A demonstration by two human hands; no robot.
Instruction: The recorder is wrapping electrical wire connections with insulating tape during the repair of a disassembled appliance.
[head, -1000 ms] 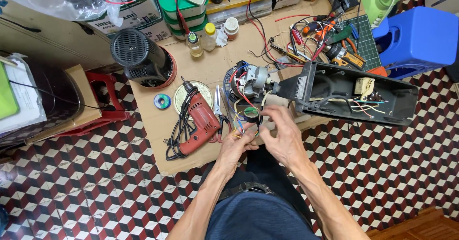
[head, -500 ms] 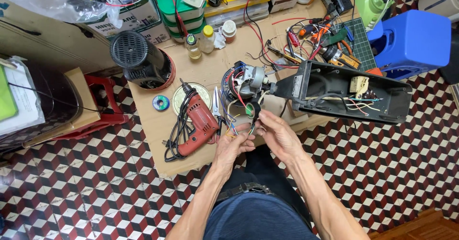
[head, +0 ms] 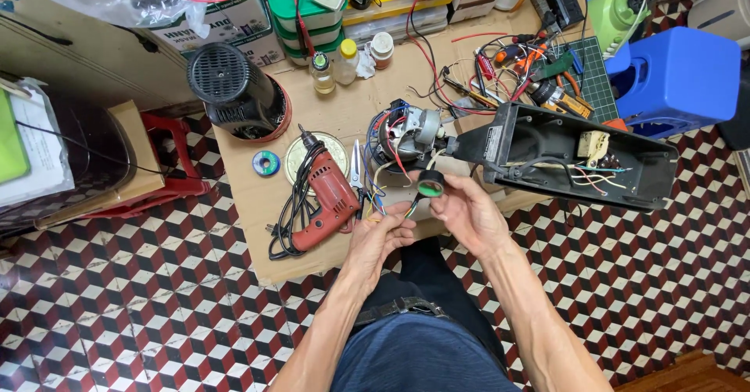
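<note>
A small roll of black electrical tape [head: 430,182] with a green core sits just right of the frame's centre, pinched in the fingertips of the right hand [head: 467,214]. The roll's open face tilts toward the camera. Just left of and below it, the left hand [head: 380,238] closes narrowly on a bundle of coloured wires [head: 383,204], so the tape is beside the wires and the 2 hands nearly meet. The wires run up into an electric motor [head: 408,136] lying on the cardboard-covered table [head: 250,204].

To the right, a long black appliance housing [head: 578,156] lies open, its long axis pointing toward the right edge of the frame; inside it are loose wires and a small cream part. Left of the hands lies a red electric drill [head: 328,198] with its coiled cord, and pliers [head: 356,175] beside it. In the upper left stands a black cylindrical housing [head: 234,91]. Clear parts boxes [head: 391,17] line the top edge; what they hold is too small to tell.
</note>
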